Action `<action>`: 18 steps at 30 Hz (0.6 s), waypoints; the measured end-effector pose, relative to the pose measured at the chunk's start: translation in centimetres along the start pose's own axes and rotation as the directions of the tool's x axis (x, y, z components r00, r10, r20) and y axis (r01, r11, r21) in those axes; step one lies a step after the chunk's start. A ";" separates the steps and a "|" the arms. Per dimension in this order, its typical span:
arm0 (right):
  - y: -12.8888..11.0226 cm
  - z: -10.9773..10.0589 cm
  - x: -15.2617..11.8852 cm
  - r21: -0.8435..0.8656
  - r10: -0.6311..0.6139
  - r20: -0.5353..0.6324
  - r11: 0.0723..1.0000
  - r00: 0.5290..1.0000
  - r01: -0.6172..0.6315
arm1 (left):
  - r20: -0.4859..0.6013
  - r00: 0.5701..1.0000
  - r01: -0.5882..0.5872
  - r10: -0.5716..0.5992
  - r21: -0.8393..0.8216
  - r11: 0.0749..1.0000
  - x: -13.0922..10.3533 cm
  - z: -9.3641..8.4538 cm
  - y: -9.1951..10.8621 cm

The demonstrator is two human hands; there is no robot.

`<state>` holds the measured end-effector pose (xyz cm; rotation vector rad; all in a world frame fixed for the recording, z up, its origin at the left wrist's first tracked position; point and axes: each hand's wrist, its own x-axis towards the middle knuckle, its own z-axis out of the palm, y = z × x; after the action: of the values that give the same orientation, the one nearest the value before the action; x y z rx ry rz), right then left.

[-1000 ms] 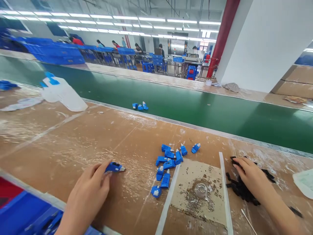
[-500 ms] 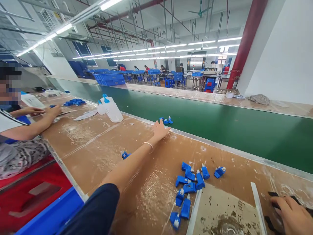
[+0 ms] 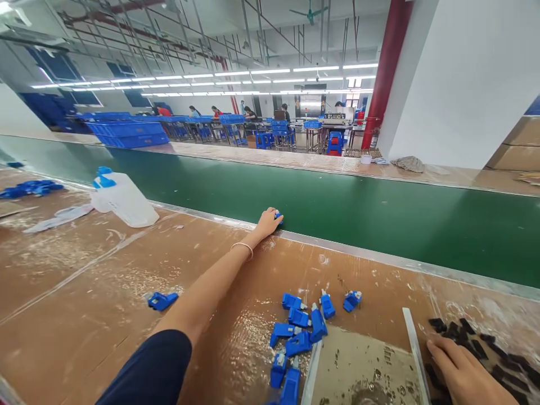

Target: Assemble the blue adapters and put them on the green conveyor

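My left hand (image 3: 269,223) is stretched out to the near edge of the green conveyor belt (image 3: 329,208), its fingers closed around a small blue plastic part (image 3: 278,215) that mostly hides behind them. My right hand (image 3: 464,368) rests low at the right among small black pieces (image 3: 481,343); its fingers are curled together, and whatever lies under the fingertips is hidden. Between the hands lies a loose group of blue plastic parts with pale tips (image 3: 298,342). One more blue part (image 3: 162,301) sits left of my forearm.
A wet beige board (image 3: 363,360) with pale side strips lies in front of me. A translucent bottle with a blue cap (image 3: 130,199) leans at the left, near a heap of blue parts (image 3: 31,189). Blue crates (image 3: 129,134) stand beyond the belt.
My view has turned right, and the neighbouring person has left it. My left hand has closed over the blue parts on the belt edge. My right hand has stayed by the black pieces.
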<state>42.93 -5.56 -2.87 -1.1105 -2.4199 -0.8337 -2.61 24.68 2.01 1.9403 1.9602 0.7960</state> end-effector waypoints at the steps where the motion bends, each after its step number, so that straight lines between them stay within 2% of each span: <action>1: -0.6 -0.5 0.5 -0.012 -0.006 0.018 1.000 1.000 0.006 | 0.030 0.999 -0.038 0.039 -0.034 0.999 -1.1 0.4 0.6; 3: -1.4 -0.7 0.8 -0.021 0.037 0.045 0.999 0.998 -0.036 | 0.085 0.990 -0.105 0.114 -0.111 0.988 -4.1 1.1 1.8; 6: -1.6 0.3 0.4 0.023 0.133 0.065 0.991 0.989 -0.134 | 0.156 0.965 -0.170 0.211 -0.242 0.955 -10.3 1.6 3.4; 9: -0.9 1.2 0.0 0.205 0.208 0.107 0.952 0.972 -0.227 | 0.235 0.925 -0.191 0.297 -0.388 0.902 -16.8 1.3 4.6; 11: -0.3 1.1 0.3 0.341 0.253 0.166 0.892 0.953 -0.296 | 0.267 0.901 -0.183 0.342 -0.480 0.858 -20.2 0.7 5.2; 13: 0.1 0.4 0.9 0.413 0.272 0.231 0.842 0.934 -0.348 | 0.249 0.900 -0.170 0.357 -0.554 0.815 -22.3 -0.3 5.8; 18: 0.1 -1.6 2.2 0.465 0.305 0.320 0.774 0.897 -0.429 | 0.097 0.954 -0.142 0.283 -0.687 0.713 -25.4 -4.1 7.7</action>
<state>41.73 -5.30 -0.48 -1.4300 -2.2597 0.1006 3.23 -1.38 4.93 1.7008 1.0954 1.1309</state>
